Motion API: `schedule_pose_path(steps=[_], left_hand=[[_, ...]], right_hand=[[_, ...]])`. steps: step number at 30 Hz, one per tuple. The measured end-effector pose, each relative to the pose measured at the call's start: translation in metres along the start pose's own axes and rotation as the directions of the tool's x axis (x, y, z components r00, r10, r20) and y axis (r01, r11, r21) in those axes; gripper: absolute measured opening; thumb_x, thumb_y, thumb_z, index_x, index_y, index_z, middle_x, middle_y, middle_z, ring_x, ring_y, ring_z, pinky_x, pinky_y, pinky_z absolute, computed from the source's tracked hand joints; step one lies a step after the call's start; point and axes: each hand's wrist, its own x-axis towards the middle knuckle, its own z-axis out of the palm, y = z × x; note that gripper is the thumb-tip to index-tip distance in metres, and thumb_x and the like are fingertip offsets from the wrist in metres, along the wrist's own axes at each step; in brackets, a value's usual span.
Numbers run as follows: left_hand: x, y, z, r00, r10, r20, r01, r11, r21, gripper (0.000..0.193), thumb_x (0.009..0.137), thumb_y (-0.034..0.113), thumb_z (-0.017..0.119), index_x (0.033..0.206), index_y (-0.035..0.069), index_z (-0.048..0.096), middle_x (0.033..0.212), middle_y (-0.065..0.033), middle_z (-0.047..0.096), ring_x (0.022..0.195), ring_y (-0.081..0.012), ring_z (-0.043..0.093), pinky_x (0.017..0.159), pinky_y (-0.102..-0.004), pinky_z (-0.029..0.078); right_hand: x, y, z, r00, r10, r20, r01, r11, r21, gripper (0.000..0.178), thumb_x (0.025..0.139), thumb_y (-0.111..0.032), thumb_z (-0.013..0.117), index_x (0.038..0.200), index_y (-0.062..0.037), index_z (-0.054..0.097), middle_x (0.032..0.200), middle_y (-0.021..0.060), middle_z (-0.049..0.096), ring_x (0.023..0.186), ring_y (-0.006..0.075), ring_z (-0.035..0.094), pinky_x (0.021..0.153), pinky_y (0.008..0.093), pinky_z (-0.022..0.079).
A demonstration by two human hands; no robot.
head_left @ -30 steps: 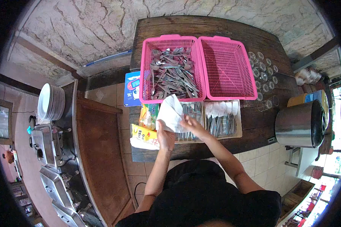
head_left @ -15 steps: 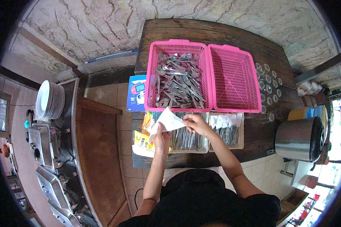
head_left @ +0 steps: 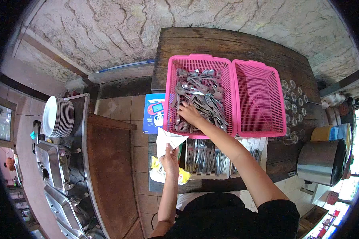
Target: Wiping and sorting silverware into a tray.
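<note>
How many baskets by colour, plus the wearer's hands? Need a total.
Pink baskets: 2
Cream baskets: 2
Left hand and right hand: 2
Total: 6

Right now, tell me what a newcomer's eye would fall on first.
Probably the two bright pink baskets, side by side on the dark wooden table: the left basket heaped with metal cutlery and the right hand in it, the right basket beside it. Next, perhaps, the white sheet held in the left hand at the left basket's near edge, then the stack of white plates at far left.
</note>
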Motion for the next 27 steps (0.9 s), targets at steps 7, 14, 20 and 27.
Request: schedule_pose_path(steps=[7, 14, 20, 27], left_hand=[[0.017, 0.003, 0.005, 0.994, 0.09, -0.066, -0.096, 0.992, -0.084, 0.023, 0.082, 0.016, 0.051, 0.083, -0.007, 0.052, 0.082, -0.0089, 0.054, 0.075, -0.0119, 0.053, 0.077, -0.0279, 0.046], [0.023, -0.006, 0.023, 0.97, 0.235, -0.062, -0.242, 0.958, -0.152, 0.036, 0.085, 0.02, 0.043, 0.112, -0.005, 0.037, 0.102, -0.0107, 0.05, 0.093, -0.0154, 0.049, 0.084, -0.0287, 0.04], [0.014, -0.015, 0.037, 0.995, 0.097, 0.022, -0.093, 0.985, -0.148, 0.027, 0.085, 0.02, 0.045, 0.102, 0.0, 0.046, 0.09, -0.0066, 0.054, 0.075, -0.0117, 0.051, 0.063, -0.0211, 0.042], [0.024, -0.026, 0.027, 0.99, 0.139, 0.018, -0.14, 0.989, 0.056, 0.006, 0.077, 0.007, 0.057, 0.077, 0.003, 0.053, 0.073, -0.0009, 0.055, 0.062, -0.0058, 0.049, 0.05, -0.0196, 0.038]], right_hand=[[0.001, 0.025, -0.012, 0.962, -0.123, -0.245, 0.167, 0.971, 0.169, 0.008, 0.065, -0.011, 0.058, 0.072, -0.0119, 0.061, 0.073, -0.0015, 0.057, 0.075, 0.0149, 0.053, 0.072, 0.0316, 0.04], [-0.038, -0.056, -0.099, 0.82, 0.568, -0.07, -0.135, 0.311, 0.941, 0.01, 0.07, -0.006, 0.061, 0.079, -0.0017, 0.06, 0.069, 0.0056, 0.061, 0.052, 0.0092, 0.055, 0.044, 0.0214, 0.042], [-0.078, -0.089, -0.08, 0.839, 0.53, 0.124, -0.268, 0.204, 0.941, 0.01, 0.072, -0.005, 0.06, 0.078, 0.0029, 0.057, 0.07, 0.0075, 0.061, 0.059, 0.0094, 0.056, 0.052, 0.0225, 0.043], [-0.084, -0.078, -0.075, 0.857, 0.472, 0.208, -0.35, 0.235, 0.907, 0.01, 0.071, -0.007, 0.061, 0.073, 0.001, 0.056, 0.065, 0.0063, 0.06, 0.058, 0.0095, 0.057, 0.051, 0.0227, 0.043]])
